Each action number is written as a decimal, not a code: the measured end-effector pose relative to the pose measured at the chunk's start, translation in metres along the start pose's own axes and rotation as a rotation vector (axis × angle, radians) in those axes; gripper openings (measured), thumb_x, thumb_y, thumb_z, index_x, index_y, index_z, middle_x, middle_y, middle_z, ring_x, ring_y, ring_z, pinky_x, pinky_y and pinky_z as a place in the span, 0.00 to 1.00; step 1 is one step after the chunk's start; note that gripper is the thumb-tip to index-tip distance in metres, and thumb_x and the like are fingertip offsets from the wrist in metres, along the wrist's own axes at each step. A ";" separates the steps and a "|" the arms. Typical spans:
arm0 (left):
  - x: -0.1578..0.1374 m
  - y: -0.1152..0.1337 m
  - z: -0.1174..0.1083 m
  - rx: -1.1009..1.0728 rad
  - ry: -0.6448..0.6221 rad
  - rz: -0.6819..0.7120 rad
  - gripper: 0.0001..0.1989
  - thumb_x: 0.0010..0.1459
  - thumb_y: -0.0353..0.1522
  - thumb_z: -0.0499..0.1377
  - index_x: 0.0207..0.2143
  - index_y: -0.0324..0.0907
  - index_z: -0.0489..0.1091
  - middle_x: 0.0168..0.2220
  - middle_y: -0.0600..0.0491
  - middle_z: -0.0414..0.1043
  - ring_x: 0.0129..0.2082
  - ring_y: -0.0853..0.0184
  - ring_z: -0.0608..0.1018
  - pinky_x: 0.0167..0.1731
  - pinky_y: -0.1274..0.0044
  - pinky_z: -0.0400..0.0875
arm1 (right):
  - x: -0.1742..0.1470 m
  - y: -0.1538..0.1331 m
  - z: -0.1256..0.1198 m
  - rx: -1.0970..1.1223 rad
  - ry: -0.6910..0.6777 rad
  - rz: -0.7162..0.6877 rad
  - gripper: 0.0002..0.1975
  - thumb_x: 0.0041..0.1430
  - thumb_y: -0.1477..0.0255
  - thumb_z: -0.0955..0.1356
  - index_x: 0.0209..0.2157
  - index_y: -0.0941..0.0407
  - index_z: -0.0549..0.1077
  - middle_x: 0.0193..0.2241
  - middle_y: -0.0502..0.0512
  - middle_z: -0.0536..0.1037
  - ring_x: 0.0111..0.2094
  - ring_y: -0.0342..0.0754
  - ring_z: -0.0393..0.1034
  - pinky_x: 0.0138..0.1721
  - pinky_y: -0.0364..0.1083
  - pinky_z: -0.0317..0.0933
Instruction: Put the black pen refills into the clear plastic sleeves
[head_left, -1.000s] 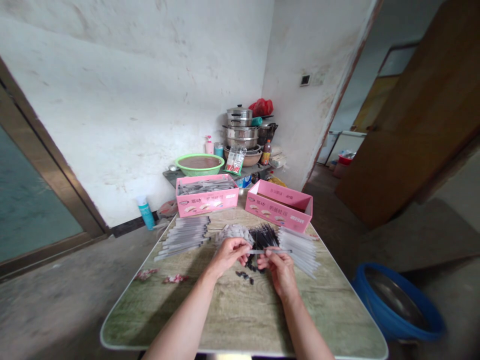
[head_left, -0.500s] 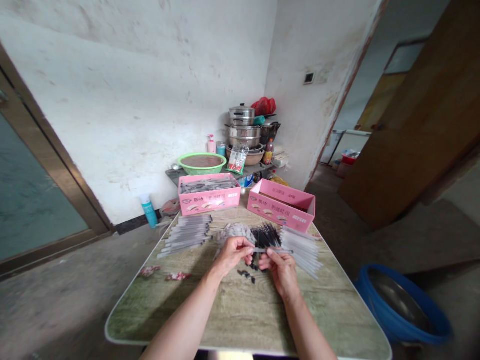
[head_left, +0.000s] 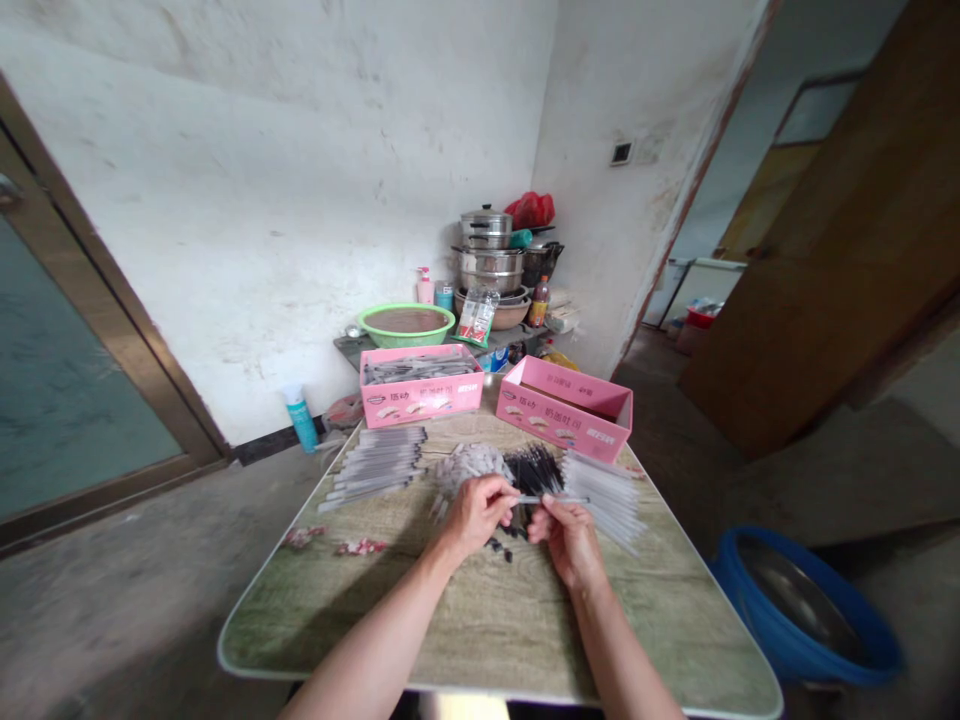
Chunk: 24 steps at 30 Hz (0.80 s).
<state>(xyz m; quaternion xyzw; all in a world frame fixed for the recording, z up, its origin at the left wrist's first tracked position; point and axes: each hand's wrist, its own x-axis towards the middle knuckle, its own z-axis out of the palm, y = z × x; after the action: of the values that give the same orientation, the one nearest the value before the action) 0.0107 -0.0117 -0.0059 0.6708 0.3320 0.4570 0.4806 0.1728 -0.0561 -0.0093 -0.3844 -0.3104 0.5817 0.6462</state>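
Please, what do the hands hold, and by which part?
A thin pale tube: the left hand grips its left end; the right hand pinches it farther along, short of the other end.

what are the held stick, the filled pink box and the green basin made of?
Stick: probably plastic, semi-matte; pale, seemingly translucent grey.
Box: likely cardboard, smooth printed finish; thin, flat walls and crisp edges.
Basin: likely plastic, slight sheen; even bright-green colour on rim and wall.

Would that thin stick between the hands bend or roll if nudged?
The thin stick seems fairly stiff, running straight from left hand to right hand. Being slender, it's probably light, and its seemingly tubular shape might roll.
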 end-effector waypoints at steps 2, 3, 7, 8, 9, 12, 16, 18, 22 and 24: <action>0.004 -0.003 0.000 -0.108 0.012 -0.050 0.15 0.56 0.40 0.61 0.38 0.36 0.73 0.23 0.54 0.72 0.19 0.72 0.75 0.22 0.81 0.70 | 0.000 0.001 0.002 0.032 0.026 -0.036 0.15 0.44 0.64 0.79 0.24 0.61 0.77 0.18 0.56 0.79 0.15 0.46 0.72 0.18 0.42 0.69; 0.005 -0.004 -0.001 -0.169 0.015 -0.087 0.19 0.55 0.42 0.62 0.40 0.35 0.73 0.24 0.54 0.73 0.20 0.71 0.75 0.23 0.80 0.72 | 0.000 0.002 0.002 0.045 0.039 -0.056 0.14 0.43 0.65 0.79 0.26 0.61 0.77 0.20 0.56 0.79 0.17 0.46 0.73 0.20 0.42 0.70; 0.007 -0.001 -0.003 -0.273 -0.022 -0.251 0.27 0.52 0.50 0.62 0.40 0.34 0.72 0.24 0.53 0.72 0.18 0.71 0.74 0.18 0.80 0.71 | -0.001 0.002 0.003 0.050 0.047 -0.093 0.15 0.43 0.67 0.79 0.32 0.60 0.78 0.24 0.56 0.81 0.20 0.48 0.76 0.24 0.44 0.72; 0.006 0.001 -0.003 -0.279 -0.043 -0.278 0.27 0.52 0.51 0.62 0.38 0.34 0.72 0.23 0.53 0.72 0.17 0.72 0.73 0.17 0.80 0.70 | -0.002 0.002 0.003 0.044 0.046 -0.099 0.15 0.43 0.68 0.78 0.33 0.60 0.78 0.24 0.56 0.81 0.20 0.48 0.76 0.25 0.44 0.73; 0.005 0.002 -0.003 -0.289 -0.059 -0.293 0.27 0.51 0.51 0.62 0.37 0.34 0.72 0.23 0.53 0.72 0.17 0.72 0.73 0.17 0.81 0.69 | -0.002 0.002 0.003 0.037 0.046 -0.104 0.15 0.43 0.68 0.78 0.33 0.60 0.78 0.24 0.56 0.81 0.20 0.48 0.76 0.25 0.45 0.73; 0.003 0.004 -0.004 -0.343 -0.071 -0.297 0.26 0.49 0.50 0.65 0.36 0.34 0.72 0.24 0.52 0.73 0.17 0.73 0.73 0.17 0.82 0.68 | -0.002 0.002 0.004 0.010 0.046 -0.117 0.14 0.44 0.68 0.78 0.32 0.60 0.78 0.24 0.56 0.81 0.21 0.49 0.76 0.25 0.45 0.73; 0.002 0.004 -0.006 -0.357 -0.060 -0.330 0.24 0.48 0.48 0.66 0.32 0.34 0.72 0.22 0.52 0.73 0.16 0.73 0.72 0.16 0.82 0.67 | -0.003 0.003 0.006 -0.021 0.053 -0.138 0.13 0.44 0.68 0.77 0.31 0.60 0.78 0.23 0.56 0.81 0.20 0.50 0.76 0.24 0.46 0.72; 0.002 0.004 -0.007 -0.349 -0.061 -0.357 0.23 0.48 0.48 0.66 0.29 0.34 0.71 0.21 0.52 0.72 0.15 0.74 0.71 0.15 0.82 0.65 | -0.004 0.002 0.007 -0.028 0.053 -0.142 0.13 0.44 0.68 0.77 0.31 0.59 0.77 0.22 0.56 0.80 0.20 0.50 0.76 0.23 0.46 0.72; 0.002 0.003 -0.007 -0.339 -0.060 -0.380 0.23 0.48 0.47 0.65 0.28 0.33 0.72 0.19 0.54 0.70 0.12 0.76 0.67 0.11 0.83 0.61 | -0.004 0.002 0.007 -0.032 0.054 -0.134 0.13 0.44 0.68 0.77 0.31 0.60 0.77 0.21 0.55 0.80 0.19 0.50 0.76 0.22 0.46 0.72; 0.002 0.002 -0.006 -0.322 -0.042 -0.356 0.23 0.48 0.48 0.65 0.28 0.34 0.72 0.18 0.54 0.69 0.12 0.76 0.67 0.11 0.84 0.61 | -0.003 0.004 0.007 -0.034 0.060 -0.124 0.15 0.43 0.67 0.78 0.32 0.60 0.77 0.21 0.56 0.80 0.19 0.50 0.76 0.21 0.45 0.71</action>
<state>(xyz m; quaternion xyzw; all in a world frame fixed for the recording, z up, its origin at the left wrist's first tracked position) 0.0059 -0.0083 -0.0027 0.5257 0.3577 0.3982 0.6612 0.1648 -0.0585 -0.0090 -0.3923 -0.3240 0.5234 0.6835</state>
